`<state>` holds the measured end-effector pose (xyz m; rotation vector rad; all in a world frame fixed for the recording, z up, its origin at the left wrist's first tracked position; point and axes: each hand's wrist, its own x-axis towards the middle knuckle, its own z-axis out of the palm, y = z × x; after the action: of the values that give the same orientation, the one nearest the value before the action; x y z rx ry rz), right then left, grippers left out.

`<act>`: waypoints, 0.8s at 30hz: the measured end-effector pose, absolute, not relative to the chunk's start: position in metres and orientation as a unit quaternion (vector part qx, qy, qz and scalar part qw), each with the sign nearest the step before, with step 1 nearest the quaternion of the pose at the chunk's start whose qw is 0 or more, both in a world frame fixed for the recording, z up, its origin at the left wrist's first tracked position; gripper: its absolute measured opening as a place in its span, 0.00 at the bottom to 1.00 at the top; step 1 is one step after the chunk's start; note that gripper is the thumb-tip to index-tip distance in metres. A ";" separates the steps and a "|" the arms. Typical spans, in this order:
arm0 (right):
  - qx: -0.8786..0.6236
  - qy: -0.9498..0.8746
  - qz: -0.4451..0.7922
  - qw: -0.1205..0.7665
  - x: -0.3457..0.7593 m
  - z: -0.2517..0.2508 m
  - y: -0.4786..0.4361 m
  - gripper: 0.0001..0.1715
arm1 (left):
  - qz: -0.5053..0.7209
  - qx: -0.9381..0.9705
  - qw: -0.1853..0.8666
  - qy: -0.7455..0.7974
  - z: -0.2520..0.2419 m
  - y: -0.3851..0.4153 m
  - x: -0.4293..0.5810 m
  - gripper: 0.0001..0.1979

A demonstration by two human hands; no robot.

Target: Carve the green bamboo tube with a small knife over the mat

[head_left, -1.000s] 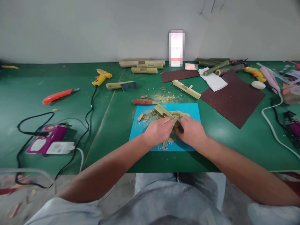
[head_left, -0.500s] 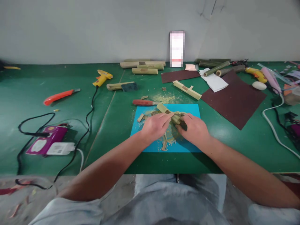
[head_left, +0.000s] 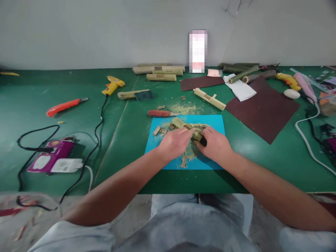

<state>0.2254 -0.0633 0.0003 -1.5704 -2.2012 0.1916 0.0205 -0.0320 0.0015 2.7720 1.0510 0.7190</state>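
A bamboo tube (head_left: 178,122) with a cut-out opening slants over the blue sheet (head_left: 152,148). My left hand (head_left: 173,142) is closed at its middle, fingertips pressed at the opening; whether a small piece is pinched there I cannot make out. Around the tube's near right end, my right hand (head_left: 216,142) is wrapped with thumb below and fingers above. Bamboo chips (head_left: 183,161) and shavings lie beneath and beside the hands. Just beyond the sheet's back edge rests a red-handled tool (head_left: 159,113), its metal end partly over the sheet.
Several bamboo tubes (head_left: 161,77) lie at the back. Another cut tube (head_left: 210,99) sits near dark brown sandpaper-like sheets (head_left: 265,115). Leftward are a yellow glue gun (head_left: 114,85), an orange-red cutter (head_left: 64,107), and a purple box (head_left: 56,155) with cables. A phone (head_left: 198,52) leans on the wall.
The tube's far end has shifted slightly left, and the right hand has moved a little left with it. Both hands keep their hold. The whole view has shifted slightly.
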 end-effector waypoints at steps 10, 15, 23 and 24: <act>-0.543 -0.802 0.084 0.234 0.224 -0.004 -0.060 0.08 | 0.213 0.908 0.003 0.361 0.000 -0.037 0.024 0.19; -0.563 -0.790 0.089 0.226 0.223 -0.003 -0.061 0.09 | 0.200 0.912 0.008 0.359 0.001 -0.037 0.026 0.19; -0.552 -0.804 0.076 0.207 0.222 -0.002 -0.064 0.07 | 0.188 0.919 0.019 0.345 0.002 -0.037 0.027 0.20; -0.560 -0.796 0.082 0.213 0.222 -0.002 -0.063 0.07 | 0.190 0.918 0.020 0.347 0.002 -0.038 0.027 0.20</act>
<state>0.2219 -0.0634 -0.0024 -1.5562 -2.2106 0.2285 0.0267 -0.0379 0.0016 2.8485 1.0750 0.5881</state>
